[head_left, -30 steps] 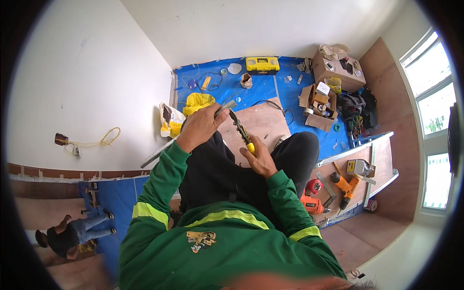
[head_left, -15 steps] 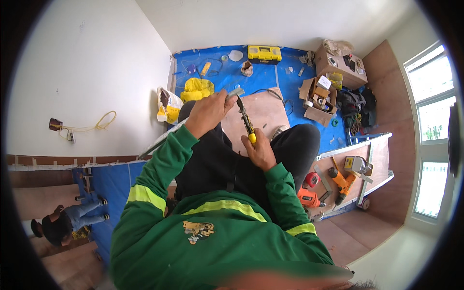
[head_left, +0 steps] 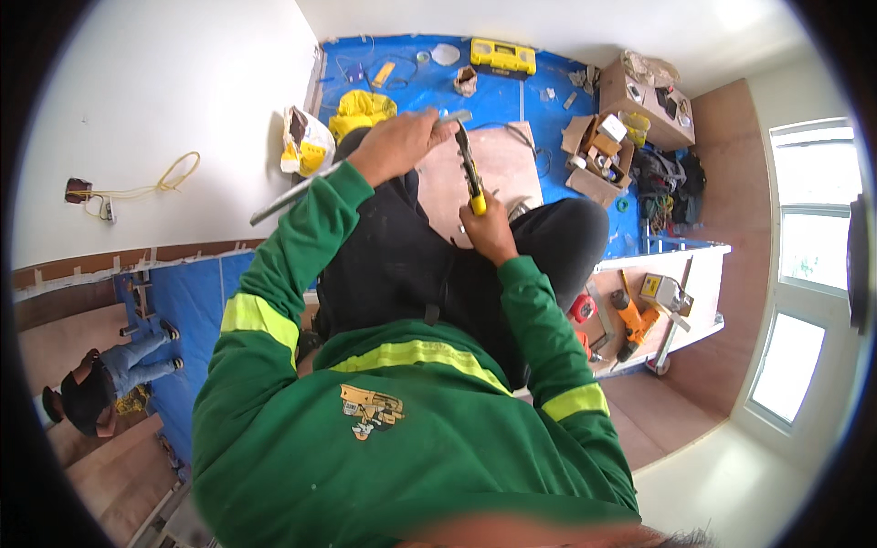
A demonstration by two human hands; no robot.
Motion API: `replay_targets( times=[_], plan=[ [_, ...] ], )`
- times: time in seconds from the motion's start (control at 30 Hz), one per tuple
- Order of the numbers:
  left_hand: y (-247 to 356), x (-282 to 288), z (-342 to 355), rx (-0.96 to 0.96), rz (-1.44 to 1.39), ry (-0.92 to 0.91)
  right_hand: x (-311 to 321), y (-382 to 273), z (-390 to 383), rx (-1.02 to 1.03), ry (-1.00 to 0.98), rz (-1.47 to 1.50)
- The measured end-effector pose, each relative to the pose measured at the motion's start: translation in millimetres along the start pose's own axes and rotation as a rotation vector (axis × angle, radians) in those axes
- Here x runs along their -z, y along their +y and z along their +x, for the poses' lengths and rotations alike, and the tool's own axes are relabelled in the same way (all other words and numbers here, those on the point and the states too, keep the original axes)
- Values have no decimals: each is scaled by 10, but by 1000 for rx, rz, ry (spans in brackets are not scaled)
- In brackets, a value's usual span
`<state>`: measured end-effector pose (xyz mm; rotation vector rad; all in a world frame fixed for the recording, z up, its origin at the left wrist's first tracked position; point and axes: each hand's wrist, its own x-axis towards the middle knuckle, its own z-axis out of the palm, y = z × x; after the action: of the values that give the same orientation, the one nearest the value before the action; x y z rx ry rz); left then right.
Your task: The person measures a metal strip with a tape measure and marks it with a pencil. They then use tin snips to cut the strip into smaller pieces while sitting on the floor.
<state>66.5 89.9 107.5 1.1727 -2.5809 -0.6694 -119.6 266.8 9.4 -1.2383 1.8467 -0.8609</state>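
We grip the yellow-handled pliers (head_left: 470, 169) in our right hand (head_left: 491, 228), long axis pointing up-away to the grey metal piece (head_left: 450, 118) pinched in our left hand (head_left: 399, 143), above the lap.

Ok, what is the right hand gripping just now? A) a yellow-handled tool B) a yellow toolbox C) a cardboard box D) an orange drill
A: the right hand is closed around the yellow-handled tool, whose dark blade points up toward the left hand; the orange drill lies apart on the floor.
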Motion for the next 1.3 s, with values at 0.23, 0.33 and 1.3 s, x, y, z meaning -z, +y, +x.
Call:
replay_targets(
  times=[0.23,0.33,1.3],
  plan=[
    [-248,-68,-1,-53,12,40,38,17,193,40,-6,-73],
    [-200,-9,-27,27,115,38,46,-34,298,43,-5,-69],
    [-322,544,365,200,-1842,660,222,-130,-253,-47,-465,352]
  ],
)
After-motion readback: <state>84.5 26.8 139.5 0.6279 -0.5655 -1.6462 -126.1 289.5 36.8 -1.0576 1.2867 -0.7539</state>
